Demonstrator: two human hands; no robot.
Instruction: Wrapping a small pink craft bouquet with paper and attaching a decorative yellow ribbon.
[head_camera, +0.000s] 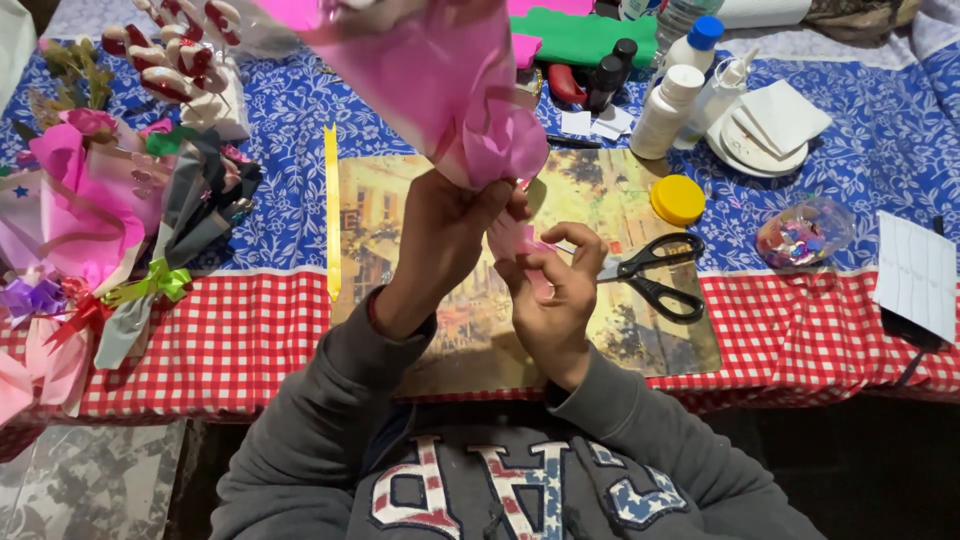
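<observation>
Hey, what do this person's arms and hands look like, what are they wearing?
Both arms are in grey sweatshirt sleeves with ribbed cuffs; a red layer peeks out at the left cuff. The left hand and right hand are bare: no gloves, and no rings or watch that I can see.

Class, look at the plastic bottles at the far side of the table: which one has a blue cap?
The white plastic bottle with the blue cap, farthest back. The larger white bottle before it has a white cap; the two small dark bottles have black caps.
</observation>
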